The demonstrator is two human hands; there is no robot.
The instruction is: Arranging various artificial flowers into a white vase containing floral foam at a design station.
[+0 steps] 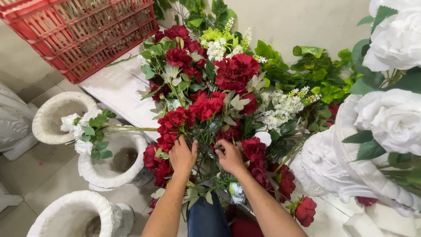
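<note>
A big bunch of artificial flowers fills the middle: dark red blooms, white sprays and green leaves. My left hand reaches into its lower part, fingers spread among the stems beside a red bloom. My right hand is pushed into the stems just to the right, fingers curled around green stems. Both forearms come up from the bottom edge. What the fingertips touch is hidden by leaves.
A red plastic crate sits top left on a white ledge. White stone urns stand at left, one holding white flowers. Large white roses and a white urn crowd the right.
</note>
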